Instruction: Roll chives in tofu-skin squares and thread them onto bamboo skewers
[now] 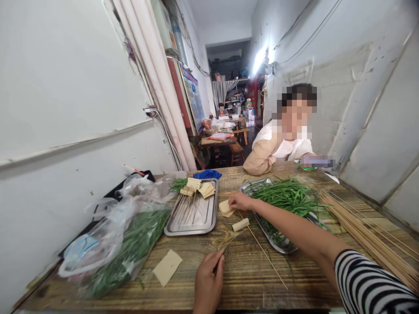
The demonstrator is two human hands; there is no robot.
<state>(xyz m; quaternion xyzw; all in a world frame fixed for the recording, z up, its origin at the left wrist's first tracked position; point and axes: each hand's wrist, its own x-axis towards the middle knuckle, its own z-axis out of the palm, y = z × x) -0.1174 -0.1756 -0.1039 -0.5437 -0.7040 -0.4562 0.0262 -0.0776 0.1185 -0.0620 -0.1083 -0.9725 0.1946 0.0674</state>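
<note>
My right hand [240,201] reaches across to a small stack of pale yellow tofu sheets [225,210], its fingertips pinched at the stack's edge. Just below lies a rolled tofu sheet [240,225], with a thin bamboo skewer [266,255] crossing beside it; whether it pierces the roll I cannot tell. Near the front edge, my left hand [209,279] is closed round a thin, pointed, knife-like tool [233,240] aimed at the roll. One loose tofu sheet [167,267] lies flat to its left. My right forearm partly covers a metal tray [273,244] heaped with green chives [288,194].
A second metal tray [196,231] holds skewered tofu pieces [193,184]. Left of it, a plastic bag [131,244] contains more greens. Many bamboo skewers [369,237] lie at the right. A blue cloth [207,174] rests at the back, and a person [268,146] sits across the table.
</note>
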